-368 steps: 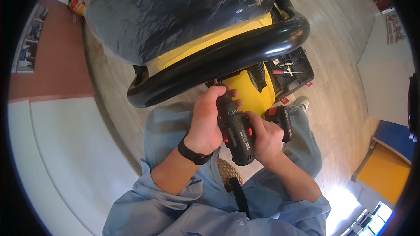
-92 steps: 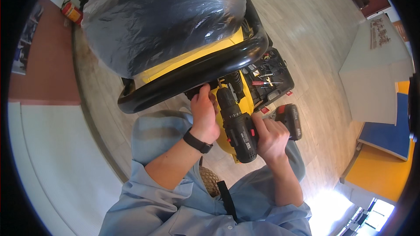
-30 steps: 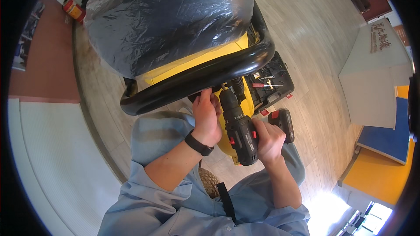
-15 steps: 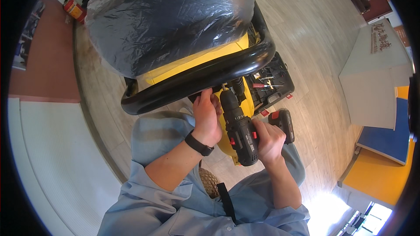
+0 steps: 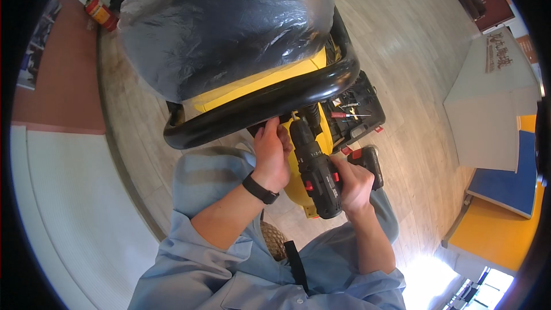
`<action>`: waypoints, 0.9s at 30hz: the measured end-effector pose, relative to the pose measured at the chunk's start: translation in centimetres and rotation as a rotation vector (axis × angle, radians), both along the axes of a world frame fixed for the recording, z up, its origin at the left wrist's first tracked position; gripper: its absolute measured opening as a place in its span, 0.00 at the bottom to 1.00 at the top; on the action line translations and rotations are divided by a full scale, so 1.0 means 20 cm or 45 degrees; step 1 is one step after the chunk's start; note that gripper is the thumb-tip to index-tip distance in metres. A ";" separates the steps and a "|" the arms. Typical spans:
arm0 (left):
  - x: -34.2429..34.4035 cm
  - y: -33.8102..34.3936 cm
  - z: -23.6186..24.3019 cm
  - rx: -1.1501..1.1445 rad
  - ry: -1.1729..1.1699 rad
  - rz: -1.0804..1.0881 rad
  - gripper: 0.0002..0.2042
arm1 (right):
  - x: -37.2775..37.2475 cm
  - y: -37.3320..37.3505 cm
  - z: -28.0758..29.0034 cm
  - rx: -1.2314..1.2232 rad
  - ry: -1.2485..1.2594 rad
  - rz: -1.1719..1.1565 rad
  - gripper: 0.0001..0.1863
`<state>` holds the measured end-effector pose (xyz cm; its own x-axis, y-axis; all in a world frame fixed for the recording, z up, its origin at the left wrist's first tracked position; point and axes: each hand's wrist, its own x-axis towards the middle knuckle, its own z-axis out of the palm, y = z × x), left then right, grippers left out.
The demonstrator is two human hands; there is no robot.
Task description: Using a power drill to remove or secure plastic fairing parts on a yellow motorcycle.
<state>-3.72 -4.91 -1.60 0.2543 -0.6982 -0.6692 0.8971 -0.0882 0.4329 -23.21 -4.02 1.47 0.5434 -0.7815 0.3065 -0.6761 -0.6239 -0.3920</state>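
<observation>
My right hand [image 5: 354,185] grips a black cordless drill [image 5: 320,177] by its handle; the battery at the handle's foot sticks out on the right. The drill's chuck points away from me, its bit reaching up to the underside of a thick black tubular bar [image 5: 258,108]. Just left of the chuck, my left hand [image 5: 272,152] is raised with its fingers bent together against the bar's underside. What those fingertips hold is hidden. The bar runs across a yellow machine [image 5: 299,186], in front of a dark seat [image 5: 224,34] wrapped in clear plastic.
An open black tool case [image 5: 367,116] lies on the floor right of the machine, with a red-handled screwdriver [image 5: 341,115] and wrenches in it. At far left stands a fire extinguisher [image 5: 102,14]. A pale counter [image 5: 482,115] is at right, beside a blue-and-orange panel [image 5: 505,175].
The drill's body has shifted very slightly right, with its chuck still at the bar. My left hand stays in place under the bar. The whole view has moved a little.
</observation>
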 end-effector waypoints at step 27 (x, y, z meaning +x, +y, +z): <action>-0.01 0.09 0.09 -0.136 -0.036 0.109 0.30 | 0.04 -0.05 0.10 0.100 0.046 0.238 0.18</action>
